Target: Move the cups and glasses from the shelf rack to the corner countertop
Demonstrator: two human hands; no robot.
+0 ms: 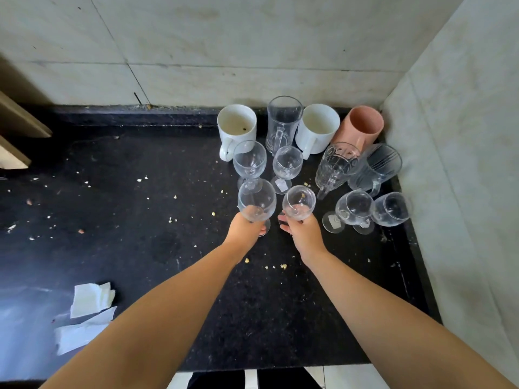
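Both my hands reach to the corner of the black countertop [140, 220]. My left hand [243, 226] grips a clear wine glass [257, 199] below its bowl, its foot at the counter. My right hand [302, 233] holds a second wine glass [299, 202] the same way. Behind them stand two white mugs [237, 127] [317, 127], a tall glass mug [283, 122], a pink cup [362, 126], two ribbed glass mugs [337, 167] [376, 167] and several more wine glasses [250, 160] [288, 162] [354, 209] [391, 209].
Tiled walls [463, 136] close the corner at the back and right. Crumbs are scattered over the counter. Crumpled white paper [90, 299] lies at the left front. A wooden edge [19, 122] juts in at the far left. The counter's front edge runs along the bottom.
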